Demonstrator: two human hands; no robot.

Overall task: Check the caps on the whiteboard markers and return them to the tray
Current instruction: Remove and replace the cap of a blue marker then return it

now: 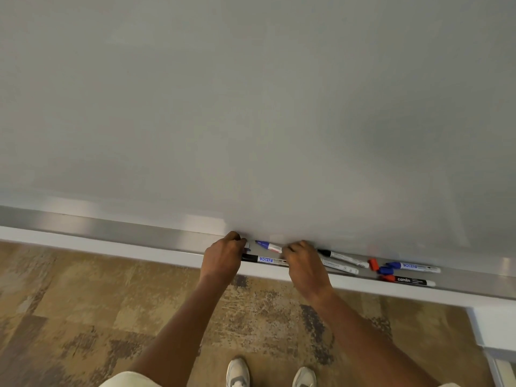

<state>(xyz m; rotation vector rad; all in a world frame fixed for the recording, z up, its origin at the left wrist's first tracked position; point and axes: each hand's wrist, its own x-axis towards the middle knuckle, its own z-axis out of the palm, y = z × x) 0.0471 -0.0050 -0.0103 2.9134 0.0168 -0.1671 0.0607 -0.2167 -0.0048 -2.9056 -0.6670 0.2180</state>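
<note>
Both hands are reaching into the whiteboard tray (pixel 111 233).

The left hand (pixel 223 254) is curling its fingers around something small and partly hidden, and the right hand (pixel 303 261) is closing on the blue-capped marker (pixel 268 246). A black-capped marker (pixel 265 259) is lying between them; more markers (pixel 407 272) and loose caps (pixel 374 264) are lying farther right.

The tray (pixel 117 229) was silver, the loose caps (pixel 373 264) at four o'clock red and blue, the floor (pixel 83 303) patchy brown.
</note>
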